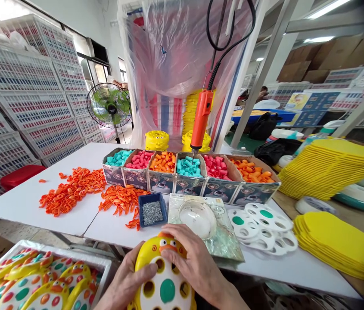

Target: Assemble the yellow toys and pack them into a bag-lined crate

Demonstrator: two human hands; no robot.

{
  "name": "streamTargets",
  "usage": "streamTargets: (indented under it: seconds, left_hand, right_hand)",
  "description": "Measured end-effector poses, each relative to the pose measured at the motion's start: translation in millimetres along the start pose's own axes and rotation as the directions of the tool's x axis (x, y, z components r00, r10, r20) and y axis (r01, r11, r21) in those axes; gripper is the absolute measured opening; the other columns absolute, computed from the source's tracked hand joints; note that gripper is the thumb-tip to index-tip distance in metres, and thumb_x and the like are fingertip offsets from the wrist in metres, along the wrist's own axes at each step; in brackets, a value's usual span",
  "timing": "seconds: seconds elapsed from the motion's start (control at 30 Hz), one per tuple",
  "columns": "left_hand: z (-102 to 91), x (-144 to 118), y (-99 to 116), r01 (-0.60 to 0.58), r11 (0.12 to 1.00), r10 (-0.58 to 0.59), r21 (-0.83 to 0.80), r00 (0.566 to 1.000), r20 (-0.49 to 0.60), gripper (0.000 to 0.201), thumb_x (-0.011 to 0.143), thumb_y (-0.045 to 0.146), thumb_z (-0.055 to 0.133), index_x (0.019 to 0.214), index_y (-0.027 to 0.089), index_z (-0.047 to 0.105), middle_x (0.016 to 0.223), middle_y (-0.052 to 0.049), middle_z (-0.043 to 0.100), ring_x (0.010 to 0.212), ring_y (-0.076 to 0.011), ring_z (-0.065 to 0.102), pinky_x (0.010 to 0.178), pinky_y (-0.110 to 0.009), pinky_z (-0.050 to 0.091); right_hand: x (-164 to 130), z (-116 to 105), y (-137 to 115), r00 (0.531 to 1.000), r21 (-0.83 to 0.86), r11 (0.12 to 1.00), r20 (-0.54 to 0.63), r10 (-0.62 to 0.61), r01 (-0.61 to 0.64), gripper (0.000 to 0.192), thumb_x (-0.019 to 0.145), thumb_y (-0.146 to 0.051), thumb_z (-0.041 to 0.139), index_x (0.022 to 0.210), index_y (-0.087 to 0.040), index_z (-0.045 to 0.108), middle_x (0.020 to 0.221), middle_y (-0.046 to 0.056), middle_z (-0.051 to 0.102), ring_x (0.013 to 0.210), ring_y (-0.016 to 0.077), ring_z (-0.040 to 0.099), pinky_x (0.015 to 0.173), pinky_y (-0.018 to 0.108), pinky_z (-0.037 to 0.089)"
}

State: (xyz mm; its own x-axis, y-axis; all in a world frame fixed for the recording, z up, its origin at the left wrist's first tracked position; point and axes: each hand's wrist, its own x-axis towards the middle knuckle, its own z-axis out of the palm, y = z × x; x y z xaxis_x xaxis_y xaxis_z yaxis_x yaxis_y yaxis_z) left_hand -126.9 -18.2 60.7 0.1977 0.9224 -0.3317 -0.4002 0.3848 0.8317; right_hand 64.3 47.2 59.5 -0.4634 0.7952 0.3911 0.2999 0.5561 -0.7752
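"Two hands on one toy, is that right?"

"Yes. The yellow toy [164, 275] sits at the near edge of the white table [81, 155], half over the lip. The left hand [124, 282] cups its left side with the thumb on the face; the right hand [197, 262] lies over its top, fingers curled on the orange beak."

"How far along does it look?"

"My guess is early for this piece. One green peg is in; the other holes look empty. The tray of finished toys [36, 280], near left, is well filled, and the boxes of coloured pegs [188, 170] beyond are full."

"Room to move?"

"Tight ahead: the clear dome [197, 219] lies just beyond the right fingers, the blue tray of screws [152, 211] near it. The orange screwdriver [201, 120] hangs over the boxes. Yellow sheets [340, 245] crowd the right; the far left of the table is freer."
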Motion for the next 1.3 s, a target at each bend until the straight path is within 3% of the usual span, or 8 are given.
streamTargets:
  seconds: [0.13, 0.37, 0.53, 0.63, 0.87, 1.03, 1.17, 1.3]
  left_hand:
    - [-1.3, -1.4, -0.2, 0.009, 1.000, -0.009, 0.006, 1.000, 0.002, 0.076, 0.070, 0.043, 0.088, 0.137, 0.021, 0.059, 0.098, -0.010, 0.081, 0.080, -0.0320, 0.077, 0.072, -0.038, 0.059]
    - [-7.8, 3.1, -2.8, 0.003, 1.000, -0.003, -0.018, 1.000, 0.015, 0.060, 0.079, 0.038, 0.083, 0.130, 0.019, 0.059, 0.099, -0.009, 0.081, 0.081, -0.0296, 0.077, 0.073, -0.038, 0.060]
    - [-13.9, 8.0, 0.7, -0.031, 0.999, 0.029, 0.037, 0.997, 0.065, 0.048, 0.076, 0.036, 0.086, 0.117, 0.018, 0.067, 0.094, -0.007, 0.081, 0.072, -0.0236, 0.076, 0.064, -0.028, 0.056]
    - [-14.8, 8.0, 0.5, -0.043, 0.998, 0.041, 0.036, 0.998, 0.054, 0.048, 0.074, 0.037, 0.087, 0.113, 0.017, 0.069, 0.094, -0.009, 0.082, 0.076, -0.0262, 0.077, 0.064, -0.029, 0.056]
    - [-9.7, 6.4, -5.2, 0.065, 0.996, -0.072, -0.055, 0.987, -0.141, 0.077, 0.069, 0.035, 0.091, 0.135, 0.020, 0.055, 0.100, -0.010, 0.082, 0.085, -0.0317, 0.079, 0.072, -0.037, 0.060]
    - [-11.3, 15.0, -8.4, 0.083, 0.989, -0.097, -0.122, 0.988, -0.117, 0.074, 0.072, 0.030, 0.088, 0.136, 0.017, 0.054, 0.098, -0.013, 0.083, 0.088, -0.0330, 0.079, 0.068, -0.035, 0.060]
    - [-15.3, 21.2, -13.6, 0.101, 0.987, -0.120, -0.126, 0.980, -0.161, 0.072, 0.073, 0.030, 0.088, 0.135, 0.015, 0.054, 0.093, -0.014, 0.083, 0.080, -0.0325, 0.079, 0.067, -0.037, 0.060]
    - [-13.1, 23.0, -12.6, 0.096, 0.986, -0.113, -0.137, 0.985, -0.128, 0.068, 0.073, 0.029, 0.088, 0.131, 0.015, 0.057, 0.091, -0.013, 0.083, 0.075, -0.0313, 0.079, 0.065, -0.037, 0.061]
  right_hand:
    - [1.6, -8.6, -4.2, 0.976, 0.046, 0.987, 0.166, 0.142, -0.152, 0.047, 0.097, -0.049, 0.061, 0.139, -0.027, 0.057, 0.133, 0.008, 0.069, 0.121, 0.0260, 0.065, 0.103, 0.040, 0.054]
    - [1.6, -0.3, -2.1, 0.985, 0.062, 0.987, 0.094, 0.141, -0.147, 0.046, 0.100, -0.052, 0.054, 0.136, -0.023, 0.059, 0.129, 0.009, 0.070, 0.118, 0.0273, 0.066, 0.103, 0.042, 0.051]
    - [5.4, -9.8, -6.8, 0.944, 0.338, 0.886, 0.196, 0.264, -0.318, 0.051, 0.090, -0.054, 0.069, 0.133, -0.026, 0.062, 0.130, 0.005, 0.069, 0.118, 0.0247, 0.065, 0.103, 0.035, 0.051]
    - [6.5, -16.1, -11.8, 0.920, 0.421, 0.822, 0.249, 0.302, -0.383, 0.056, 0.087, -0.055, 0.072, 0.134, -0.027, 0.062, 0.130, 0.005, 0.069, 0.119, 0.0258, 0.065, 0.102, 0.035, 0.052]
    - [4.9, -12.3, -7.5, 0.937, 0.335, 0.875, 0.153, 0.314, -0.349, 0.054, 0.089, -0.056, 0.070, 0.133, -0.026, 0.064, 0.132, 0.006, 0.068, 0.124, 0.0268, 0.062, 0.109, 0.039, 0.048]
    - [4.5, -8.7, 5.0, 0.900, 0.448, 0.781, 0.246, 0.360, -0.435, 0.052, 0.094, -0.060, 0.060, 0.134, -0.026, 0.063, 0.135, 0.007, 0.067, 0.122, 0.0272, 0.064, 0.103, 0.040, 0.053]
    - [1.8, -6.9, 12.5, 0.903, 0.445, 0.786, 0.213, 0.373, -0.430, 0.050, 0.097, -0.059, 0.055, 0.134, -0.026, 0.064, 0.139, 0.008, 0.065, 0.128, 0.0278, 0.060, 0.110, 0.044, 0.048]
    - [0.3, -6.6, 13.8, 0.890, 0.482, 0.749, 0.228, 0.394, -0.455, 0.052, 0.094, -0.059, 0.060, 0.134, -0.026, 0.063, 0.138, 0.008, 0.066, 0.127, 0.0295, 0.062, 0.109, 0.045, 0.049]
